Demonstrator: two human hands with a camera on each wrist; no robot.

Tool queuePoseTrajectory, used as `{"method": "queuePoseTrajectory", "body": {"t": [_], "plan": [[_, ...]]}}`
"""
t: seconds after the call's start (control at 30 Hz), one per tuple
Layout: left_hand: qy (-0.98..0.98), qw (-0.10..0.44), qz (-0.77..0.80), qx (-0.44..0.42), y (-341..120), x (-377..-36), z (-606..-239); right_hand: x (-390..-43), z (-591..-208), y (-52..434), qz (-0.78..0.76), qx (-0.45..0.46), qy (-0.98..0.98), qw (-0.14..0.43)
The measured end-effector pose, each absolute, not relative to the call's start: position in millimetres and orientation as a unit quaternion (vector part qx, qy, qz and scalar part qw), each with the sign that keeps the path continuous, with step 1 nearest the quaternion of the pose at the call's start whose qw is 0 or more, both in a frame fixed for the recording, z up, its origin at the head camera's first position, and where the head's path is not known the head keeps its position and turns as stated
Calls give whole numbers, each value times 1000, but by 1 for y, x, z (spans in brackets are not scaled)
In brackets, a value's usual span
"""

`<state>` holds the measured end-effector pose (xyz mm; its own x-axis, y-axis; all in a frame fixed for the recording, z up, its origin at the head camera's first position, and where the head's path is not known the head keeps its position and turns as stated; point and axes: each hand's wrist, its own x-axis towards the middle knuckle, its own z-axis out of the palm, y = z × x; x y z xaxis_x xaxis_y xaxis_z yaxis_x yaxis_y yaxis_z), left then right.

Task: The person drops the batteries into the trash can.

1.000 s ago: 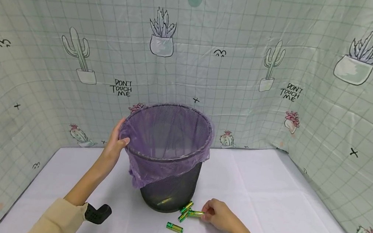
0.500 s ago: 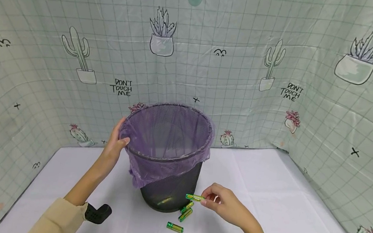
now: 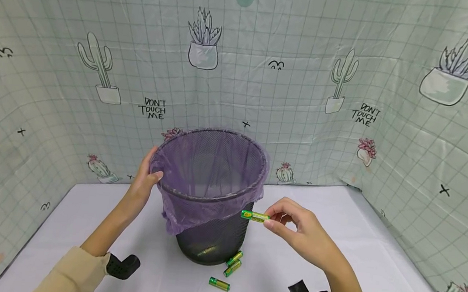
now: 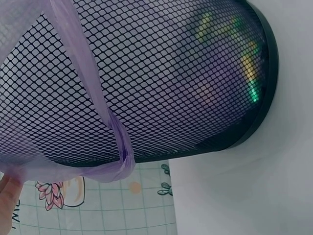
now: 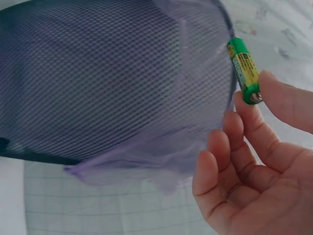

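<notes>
A black mesh wastebasket with a purple bin liner folded over its rim stands on the white-covered table. My left hand grips the rim on the left side, thumb over the edge and fingers outside. Between thumb and fingertips, my right hand pinches a green and yellow battery, raised beside the right side of the basket, below the rim. In the right wrist view the battery overlaps the basket's edge. Through the mesh, the left wrist view shows green and gold batteries at the basket's bottom.
Two batteries lie close together by the right foot of the basket. A single battery lies nearer the front. Behind the table hangs a cactus-print curtain, which also runs along both sides.
My right hand has picked a battery off the pile and lifted it up alongside the basket. The left hand and the basket have stayed in place.
</notes>
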<state>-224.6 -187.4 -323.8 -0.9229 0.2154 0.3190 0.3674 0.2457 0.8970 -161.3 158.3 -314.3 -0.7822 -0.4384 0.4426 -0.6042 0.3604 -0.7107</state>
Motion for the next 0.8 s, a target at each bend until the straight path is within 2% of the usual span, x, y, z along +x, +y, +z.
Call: {"method": "queuePoseTrajectory", "body": {"t": [0.17, 0.47, 0.8], "plan": [[-786, 65, -586, -186, -188, -225, -324, -164, -293, 155, 472, 313, -816, 115], [-785, 66, -586, -188, -188, -224, -323, -172, -265, 136, 466, 267, -821, 195], [-785, 69, -587, -187, -187, -224, -323, -187, -267, 116, 460, 250, -822, 225]]}}
